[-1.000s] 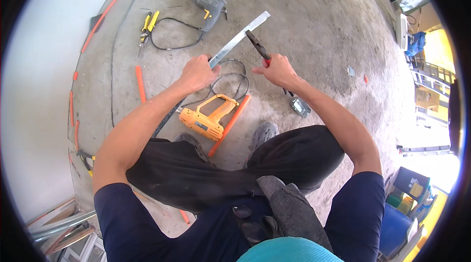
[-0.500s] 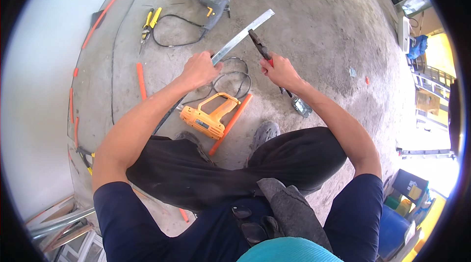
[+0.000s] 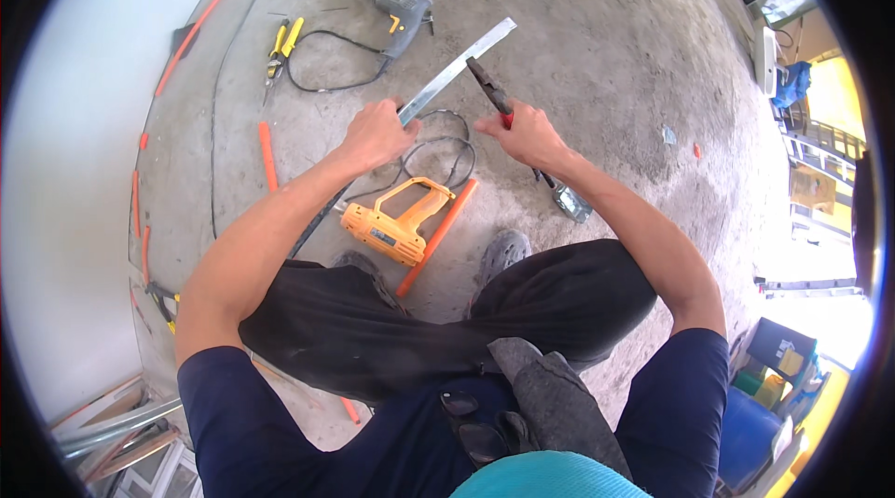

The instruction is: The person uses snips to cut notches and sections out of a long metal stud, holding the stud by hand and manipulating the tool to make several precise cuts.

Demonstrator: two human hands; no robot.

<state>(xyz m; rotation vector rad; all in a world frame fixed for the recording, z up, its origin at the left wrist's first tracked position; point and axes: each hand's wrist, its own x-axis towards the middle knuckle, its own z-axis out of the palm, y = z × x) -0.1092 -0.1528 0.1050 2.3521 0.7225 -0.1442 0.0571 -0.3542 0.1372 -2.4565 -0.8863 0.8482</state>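
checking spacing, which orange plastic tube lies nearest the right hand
The straight orange plastic tube beside the yellow-orange plastic heat gun; the others lie farther away.

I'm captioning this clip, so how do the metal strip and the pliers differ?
The metal strip is silvery; the pliers are dark, with red at the grip. The strip slants up to the right from the left hand; the pliers slant up to the left from the right hand. Both are held.

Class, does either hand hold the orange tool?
No, the orange tool lies on the floor; the left hand grips a metal strip, the right hand pliers.
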